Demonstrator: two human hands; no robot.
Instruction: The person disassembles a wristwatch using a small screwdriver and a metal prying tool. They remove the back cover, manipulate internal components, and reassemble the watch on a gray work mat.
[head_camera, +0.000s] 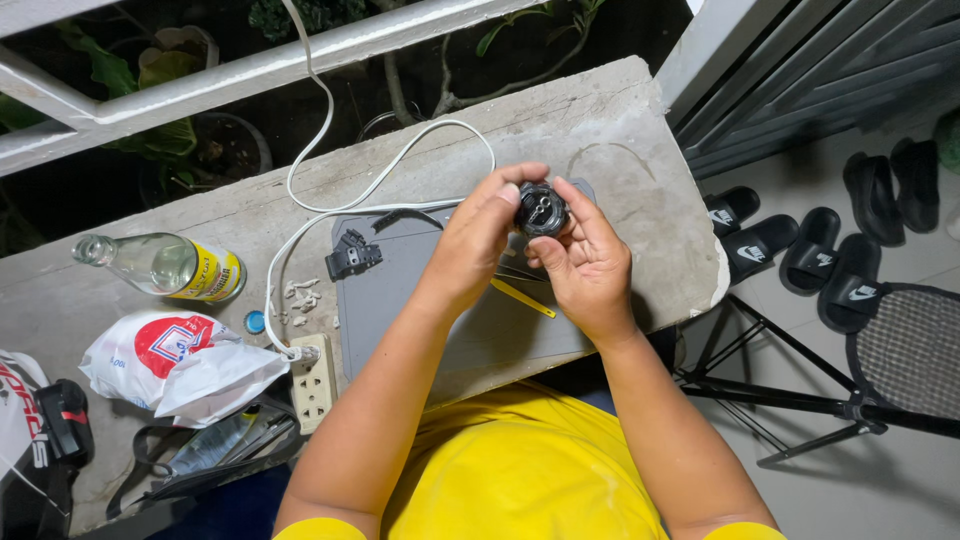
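Note:
Both my hands hold a small round black plug body (541, 208) up over a grey mat (400, 300) on a concrete ledge. My left hand (478, 243) grips it from the left with thumb and fingertips. My right hand (588, 262) cups it from below and the right. A black plug part (352, 256) lies on the mat's upper left. A white cable (330, 205) loops across the ledge to a cream power strip (313, 383). A yellow-handled tool (522, 298) lies on the mat under my hands.
A clear glass bottle (165, 265) lies on its side at the left, above a white plastic bag (180, 365) and a blue cap (255, 321). Small white cable scraps (300, 297) are beside the mat. Black sandals (800, 250) and a tripod (800, 395) stand on the floor at right.

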